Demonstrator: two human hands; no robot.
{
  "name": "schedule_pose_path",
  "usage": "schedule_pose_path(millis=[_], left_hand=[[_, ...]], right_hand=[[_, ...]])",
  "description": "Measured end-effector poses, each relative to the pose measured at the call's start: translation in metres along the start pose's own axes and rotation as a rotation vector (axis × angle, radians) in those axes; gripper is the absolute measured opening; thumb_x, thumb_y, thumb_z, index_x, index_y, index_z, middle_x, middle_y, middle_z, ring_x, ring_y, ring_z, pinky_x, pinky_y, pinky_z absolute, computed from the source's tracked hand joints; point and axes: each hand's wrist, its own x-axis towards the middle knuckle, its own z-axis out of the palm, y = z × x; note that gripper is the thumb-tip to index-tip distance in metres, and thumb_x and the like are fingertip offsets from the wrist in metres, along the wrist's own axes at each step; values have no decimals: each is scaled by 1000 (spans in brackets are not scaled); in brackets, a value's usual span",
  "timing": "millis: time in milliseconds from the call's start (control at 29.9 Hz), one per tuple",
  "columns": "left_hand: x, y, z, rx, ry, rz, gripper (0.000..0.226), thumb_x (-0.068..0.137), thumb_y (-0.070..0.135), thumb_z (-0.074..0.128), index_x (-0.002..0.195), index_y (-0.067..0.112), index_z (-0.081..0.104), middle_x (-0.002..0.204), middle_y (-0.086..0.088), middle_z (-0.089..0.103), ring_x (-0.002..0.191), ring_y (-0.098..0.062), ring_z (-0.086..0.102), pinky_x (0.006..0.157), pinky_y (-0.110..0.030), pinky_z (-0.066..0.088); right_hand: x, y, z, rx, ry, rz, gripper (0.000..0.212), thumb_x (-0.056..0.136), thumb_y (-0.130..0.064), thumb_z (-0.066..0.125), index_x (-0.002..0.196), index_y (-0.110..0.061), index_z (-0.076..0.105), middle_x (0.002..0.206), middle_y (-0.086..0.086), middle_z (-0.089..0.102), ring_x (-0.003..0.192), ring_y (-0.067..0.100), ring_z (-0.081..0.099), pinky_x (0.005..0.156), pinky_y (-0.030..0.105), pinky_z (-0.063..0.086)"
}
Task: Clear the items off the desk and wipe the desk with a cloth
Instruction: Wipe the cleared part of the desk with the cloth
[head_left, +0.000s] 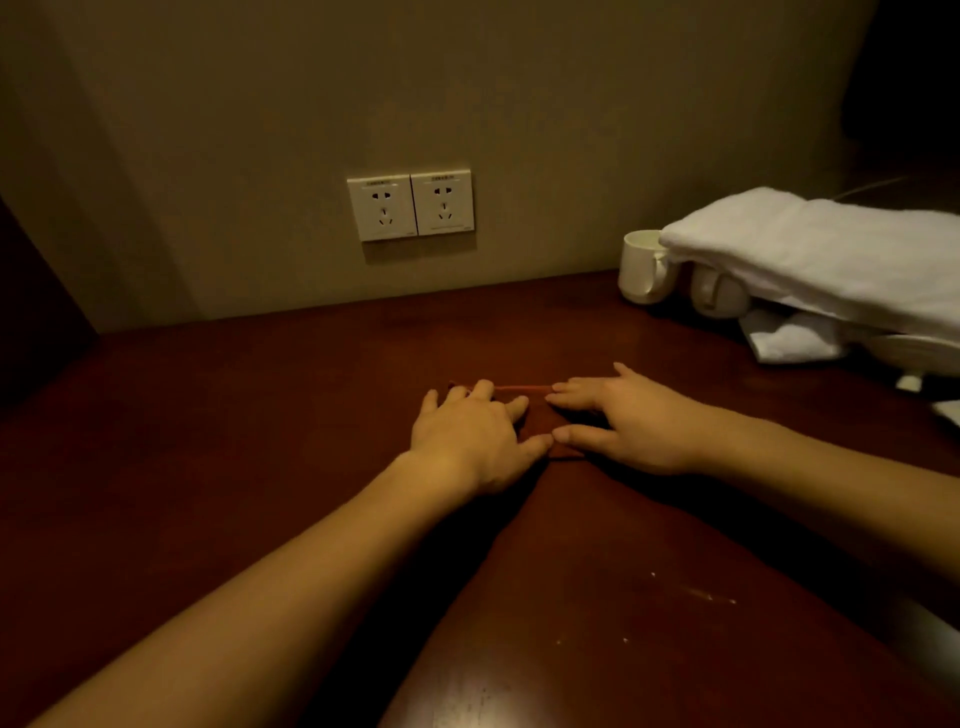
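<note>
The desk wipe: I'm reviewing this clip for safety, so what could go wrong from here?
1. A wide sweep of the dark red cloth toward the right could knock the white mug at the desk's back edge.
2. The white towel is draped over a second mug; snagging it might drag both.
3. Both the left hand and the right hand press flat, so the cloth may bunch.

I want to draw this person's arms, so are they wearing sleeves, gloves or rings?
No sleeves show: both forearms are bare up to the picture's edge. The left hand and right hand wear no gloves, and I see no rings, watch or bracelets.
</note>
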Motion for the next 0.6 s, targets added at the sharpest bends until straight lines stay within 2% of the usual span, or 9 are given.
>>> schedule_pose_path(millis=[200, 367, 601], left_hand=[[45, -13, -5, -14, 9, -4, 66, 89, 68, 26, 147, 38, 26, 151, -9, 26, 138, -35, 25, 114, -52, 16], [94, -26, -8, -12, -5, -5, 68, 88, 70, 24, 148, 38, 25, 152, -11, 24, 138, -38, 24, 113, -53, 20], [114, -35, -3, -48, 37, 6, 65, 90, 68, 24, 148, 39, 22, 153, -11, 23, 138, -37, 21, 113, -54, 18]], right_hand=[[37, 14, -9, 18, 23, 16, 58, 94, -51, 45, 147, -26, 37, 156, -4, 31, 144, 12, 24, 117, 43, 11], [78, 36, -13, 28, 51, 20, 59, 93, -51, 46, 146, -25, 39, 155, -1, 33, 144, 13, 26, 116, 32, 18], [95, 44, -13, 52, 52, 35, 58, 95, -49, 44, 147, -26, 36, 156, -3, 29, 145, 10, 21, 116, 39, 12]])
